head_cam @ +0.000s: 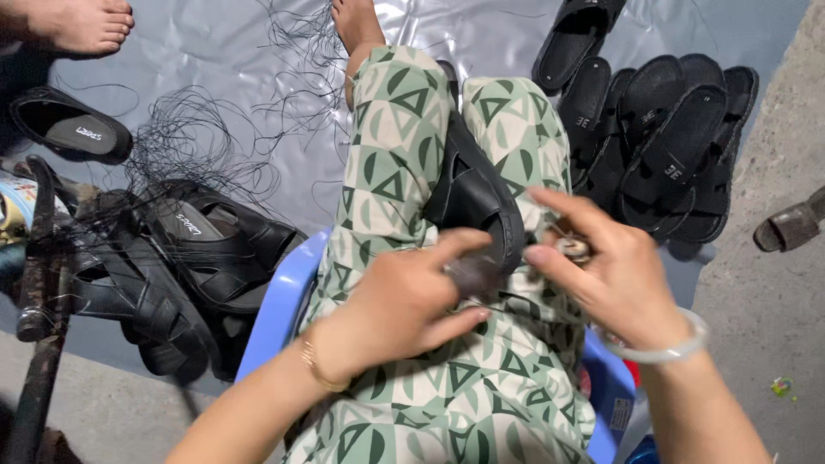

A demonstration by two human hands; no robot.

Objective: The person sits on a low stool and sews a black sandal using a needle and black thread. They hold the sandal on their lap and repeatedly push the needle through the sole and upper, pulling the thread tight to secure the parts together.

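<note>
black sandal [473, 198] lies on the person's lap, between the knees. left hand [404, 305] pinches its edge with a small dark tool. right hand [614, 275] pinches something small beside it. looks like trimming; next needs careful, steady fingers.

Matt black leather-look sandal [477, 202]; glossy plastic sheet [223, 51].

Even, soft daylight, fairly bright. Glare streaks on the grey plastic sheet [481, 34] toward 12 o'clock. Shadows faint, soft, under the black sandals [670, 146] at 2 o'clock. Hands slightly motion-blurred at centre. Wide-angle stretch at edges; corners softer.
</note>
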